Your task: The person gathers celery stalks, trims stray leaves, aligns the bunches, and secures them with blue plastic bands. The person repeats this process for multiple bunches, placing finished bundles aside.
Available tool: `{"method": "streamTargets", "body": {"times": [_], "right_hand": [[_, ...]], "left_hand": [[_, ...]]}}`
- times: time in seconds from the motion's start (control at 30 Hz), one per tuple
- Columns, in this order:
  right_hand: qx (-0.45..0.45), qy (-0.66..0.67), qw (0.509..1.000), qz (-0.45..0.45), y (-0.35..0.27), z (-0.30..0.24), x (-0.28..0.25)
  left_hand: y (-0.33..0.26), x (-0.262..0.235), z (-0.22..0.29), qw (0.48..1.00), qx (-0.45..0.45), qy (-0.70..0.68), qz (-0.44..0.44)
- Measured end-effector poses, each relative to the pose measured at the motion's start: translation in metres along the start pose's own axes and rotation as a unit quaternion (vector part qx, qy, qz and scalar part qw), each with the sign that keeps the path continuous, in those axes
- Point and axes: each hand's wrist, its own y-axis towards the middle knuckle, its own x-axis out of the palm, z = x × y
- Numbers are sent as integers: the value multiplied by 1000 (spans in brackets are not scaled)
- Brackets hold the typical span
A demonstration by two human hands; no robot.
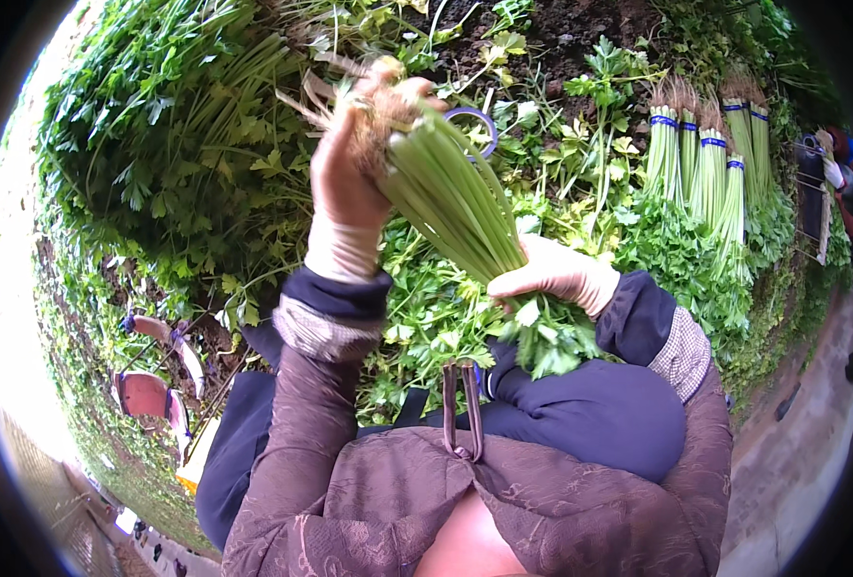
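A bunch of green celery is tilted before me, its roots up and to the left and its leaves hanging toward my lap. My right hand is closed round the stalks just above the leaves, thumb across the front. Around the root end curls my left hand, slightly smeared by motion, with its fingertips showing beyond the roots. Thin pale stalks stick out beside that hand. Just behind the bunch lies a blue ring like a tape roll, partly hidden by the stalks.
A large heap of leafy celery fills the far left. Several bunches with blue bands lie at the far right, roots away from me. Loose leaves and dark soil lie ahead. A reddish object sits at left, a dark bottle-like object at right.
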Motion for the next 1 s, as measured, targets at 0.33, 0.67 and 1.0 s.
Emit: {"method": "streamTargets", "body": {"times": [0.33,0.67,1.0], "right_hand": [[-12,-119,988,101,11,2,-17],[-50,-305,940,143,13,-2,-13],[-69,-196,970,123,21,11,-21]], "left_hand": [[12,-18,63,798,62,599,38],[6,-56,34,621,138,732,-245],[16,-110,63,553,134,822,-6]]}}
